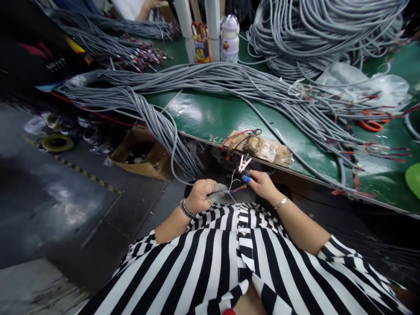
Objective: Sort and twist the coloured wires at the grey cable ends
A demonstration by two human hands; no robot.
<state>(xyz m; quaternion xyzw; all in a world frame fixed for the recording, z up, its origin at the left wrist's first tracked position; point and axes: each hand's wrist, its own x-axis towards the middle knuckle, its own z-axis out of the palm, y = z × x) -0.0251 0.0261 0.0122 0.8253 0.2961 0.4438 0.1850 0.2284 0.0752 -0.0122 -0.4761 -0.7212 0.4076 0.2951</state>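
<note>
Green tabletop [197,111] lies beyond the left hand [201,195], which is closed on coloured wires [239,189]; these run rightward, tips just beside the right hand [262,186], its fingers drawn together, whether on anything I cannot tell.

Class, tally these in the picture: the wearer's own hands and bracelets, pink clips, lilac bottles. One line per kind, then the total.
Own hands: 2, left hand and right hand
Bracelets: 2, dark bracelet and silvery bracelet
Pink clip: 1
Lilac bottle: 1
Total: 6
</note>
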